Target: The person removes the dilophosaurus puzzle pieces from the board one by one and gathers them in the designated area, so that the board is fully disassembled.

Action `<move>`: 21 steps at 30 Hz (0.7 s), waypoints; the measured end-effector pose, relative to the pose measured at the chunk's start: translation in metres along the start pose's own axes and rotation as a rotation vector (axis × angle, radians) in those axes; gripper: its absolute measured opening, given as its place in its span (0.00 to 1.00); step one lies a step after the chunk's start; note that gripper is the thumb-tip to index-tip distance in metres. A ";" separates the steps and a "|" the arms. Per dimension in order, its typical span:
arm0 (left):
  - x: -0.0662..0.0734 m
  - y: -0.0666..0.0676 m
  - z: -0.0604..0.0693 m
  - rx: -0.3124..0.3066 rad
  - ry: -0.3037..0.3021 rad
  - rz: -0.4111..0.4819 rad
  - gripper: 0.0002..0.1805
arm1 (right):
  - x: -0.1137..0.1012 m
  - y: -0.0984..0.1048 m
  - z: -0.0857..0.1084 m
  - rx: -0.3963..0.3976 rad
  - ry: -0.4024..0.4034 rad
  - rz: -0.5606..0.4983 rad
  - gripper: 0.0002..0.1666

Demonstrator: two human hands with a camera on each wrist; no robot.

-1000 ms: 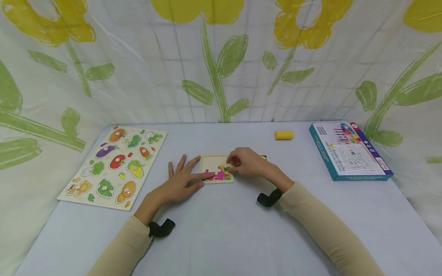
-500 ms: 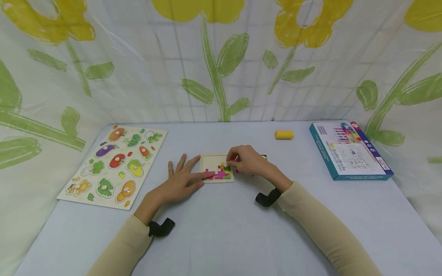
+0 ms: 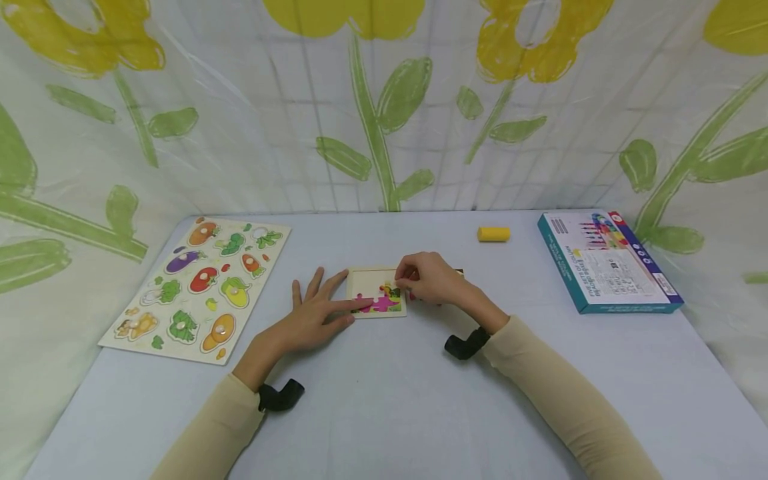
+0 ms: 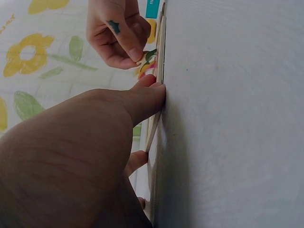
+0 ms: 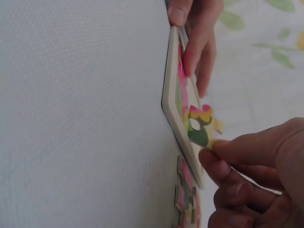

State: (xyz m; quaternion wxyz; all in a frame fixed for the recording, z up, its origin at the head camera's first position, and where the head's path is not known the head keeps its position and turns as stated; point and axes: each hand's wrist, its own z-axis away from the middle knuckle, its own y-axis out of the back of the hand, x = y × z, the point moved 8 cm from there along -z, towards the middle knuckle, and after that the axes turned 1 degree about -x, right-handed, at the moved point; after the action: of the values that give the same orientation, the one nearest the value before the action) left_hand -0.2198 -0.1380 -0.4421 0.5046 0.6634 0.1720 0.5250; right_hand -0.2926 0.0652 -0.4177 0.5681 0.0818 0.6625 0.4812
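A small wooden puzzle tray (image 3: pixel 378 275) lies mid-table, with pink and green jigsaw pieces (image 3: pixel 384 305) fitted along its near side. My left hand (image 3: pixel 315 319) spreads its fingers at the tray's left edge, the index finger lying on the pink pieces. Between thumb and index finger my right hand (image 3: pixel 433 279) pinches a puzzle piece (image 5: pixel 201 128), coloured green, yellow and pink, tilted over the tray's right part. In the right wrist view, more loose puzzle pieces (image 5: pixel 186 190) lie beside the tray, partly hidden below the right hand in the head view.
A vegetable peg-puzzle board (image 3: pixel 198 290) lies at the left. Toward the back right sits a yellow cylinder (image 3: pixel 494 234). A teal-edged flat box (image 3: pixel 609 263) rests at the far right. Behind the table hangs a flowered curtain (image 3: pixel 240 133).
My right hand has shifted slightly up and stays over the tray's right side, still pinching the puzzle piece. The left hand has kept its place.
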 end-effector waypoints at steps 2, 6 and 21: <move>0.000 0.000 0.000 -0.001 -0.002 -0.001 0.22 | 0.001 0.001 0.001 0.007 0.000 -0.002 0.04; 0.001 -0.001 -0.001 -0.007 -0.004 -0.004 0.22 | 0.002 0.008 0.004 0.020 0.024 -0.010 0.04; -0.001 -0.001 -0.001 -0.009 -0.005 0.006 0.22 | 0.036 0.040 0.030 0.032 0.018 0.037 0.02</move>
State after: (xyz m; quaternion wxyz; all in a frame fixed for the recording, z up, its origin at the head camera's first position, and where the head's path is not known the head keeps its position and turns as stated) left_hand -0.2207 -0.1375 -0.4435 0.5063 0.6630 0.1665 0.5258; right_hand -0.2975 0.1264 -0.4091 0.5520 0.0987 0.6735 0.4817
